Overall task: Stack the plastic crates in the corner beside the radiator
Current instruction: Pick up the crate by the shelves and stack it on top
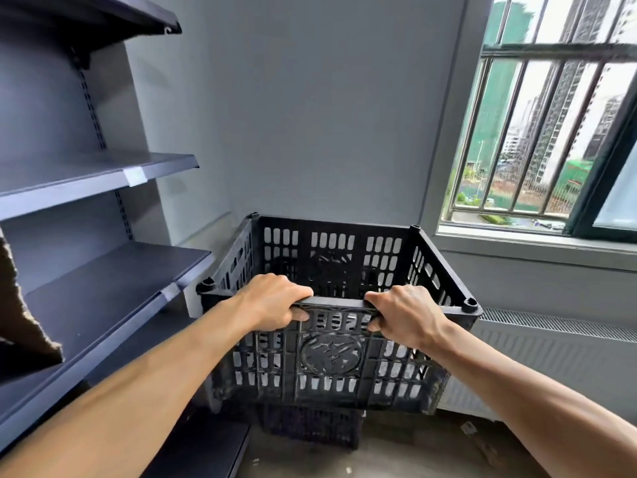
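Head view, starting at the left: grey shelves (103, 181) flank the corner. The left hand (275, 301) is clamped over the near rim of the crate (331, 353), fingers curled under the lip. The right hand (403, 315) grips the same rim just alongside, a close pair of holds, likely to keep the box level for lowering. The crate hangs in the corner above a second crate (310, 426) on the floor. Whether the two touch, I cannot tell. The radiator (551, 357) runs just to the right, under the window (537, 132), so this looks like the stacking spot.
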Available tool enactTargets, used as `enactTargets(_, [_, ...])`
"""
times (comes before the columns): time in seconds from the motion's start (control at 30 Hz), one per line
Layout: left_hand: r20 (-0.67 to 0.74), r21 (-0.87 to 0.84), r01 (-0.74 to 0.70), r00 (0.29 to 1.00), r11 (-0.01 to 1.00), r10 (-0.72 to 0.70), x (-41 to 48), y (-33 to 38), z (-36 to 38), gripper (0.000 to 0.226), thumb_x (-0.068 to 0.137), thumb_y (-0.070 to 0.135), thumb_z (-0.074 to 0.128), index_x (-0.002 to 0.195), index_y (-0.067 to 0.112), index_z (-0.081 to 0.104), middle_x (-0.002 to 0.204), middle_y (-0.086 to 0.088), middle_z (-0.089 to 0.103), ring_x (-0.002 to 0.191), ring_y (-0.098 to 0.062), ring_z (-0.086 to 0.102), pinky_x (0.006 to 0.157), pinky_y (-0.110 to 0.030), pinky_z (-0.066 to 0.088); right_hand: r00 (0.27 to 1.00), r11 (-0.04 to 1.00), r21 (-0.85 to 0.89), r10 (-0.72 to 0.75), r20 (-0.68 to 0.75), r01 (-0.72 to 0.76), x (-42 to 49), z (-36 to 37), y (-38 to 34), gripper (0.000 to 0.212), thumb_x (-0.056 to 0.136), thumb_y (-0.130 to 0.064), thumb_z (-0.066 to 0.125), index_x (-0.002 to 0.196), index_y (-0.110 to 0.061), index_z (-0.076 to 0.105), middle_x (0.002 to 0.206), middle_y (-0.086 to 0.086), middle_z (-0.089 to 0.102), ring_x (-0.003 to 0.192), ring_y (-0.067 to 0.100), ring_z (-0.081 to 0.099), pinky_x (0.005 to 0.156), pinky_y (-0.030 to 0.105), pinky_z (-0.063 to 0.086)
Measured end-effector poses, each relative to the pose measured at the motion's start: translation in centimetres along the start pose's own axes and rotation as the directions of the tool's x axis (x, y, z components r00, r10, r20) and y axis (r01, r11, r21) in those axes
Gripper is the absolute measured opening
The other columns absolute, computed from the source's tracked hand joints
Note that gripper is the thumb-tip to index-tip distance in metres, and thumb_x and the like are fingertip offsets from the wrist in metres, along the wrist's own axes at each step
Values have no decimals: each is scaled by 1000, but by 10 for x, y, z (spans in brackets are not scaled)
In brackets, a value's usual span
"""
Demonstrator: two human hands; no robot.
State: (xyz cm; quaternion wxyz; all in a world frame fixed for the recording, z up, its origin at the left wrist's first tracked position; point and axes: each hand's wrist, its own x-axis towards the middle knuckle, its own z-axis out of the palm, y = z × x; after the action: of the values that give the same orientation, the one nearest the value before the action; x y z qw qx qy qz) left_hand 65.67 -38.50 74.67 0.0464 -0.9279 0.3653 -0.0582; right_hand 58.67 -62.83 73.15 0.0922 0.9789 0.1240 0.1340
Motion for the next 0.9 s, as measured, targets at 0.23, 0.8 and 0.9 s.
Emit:
enactTargets(0.23, [-91, 28, -40, 995, 999, 43, 43, -83, 24, 35, 95, 42, 58, 123, 20, 57, 85, -4, 72, 81, -24, 68, 80, -41, 53, 998, 998, -39, 56, -31, -58, 78, 16, -19, 34, 95, -43, 58, 117, -17, 58, 85, 0, 72, 74, 19, 68, 63, 31, 54])
enactTargets(0.8, [-191, 43, -182, 963, 982, 187, 145, -160, 66, 33, 97, 41, 53, 121, 18, 55, 79, -4, 70, 74, -23, 68, 72, -37, 54, 984, 980, -98, 176, 18, -173, 170, 57, -1, 32, 98, -35, 54, 122, -14, 53, 88, 1, 70, 67, 16, 58, 71, 33, 57])
enactTargets(0.9, [-189, 48, -171, 966, 984, 177, 167, -166, 76, 30, 97, 42, 53, 117, 18, 55, 76, -3, 69, 71, -22, 67, 73, -38, 55, 984, 982, -85, 174, 26, -171, 186, 73, 12, 32, 98, -37, 55, 120, -14, 54, 87, 2, 70, 66, 17, 59, 70, 33, 57])
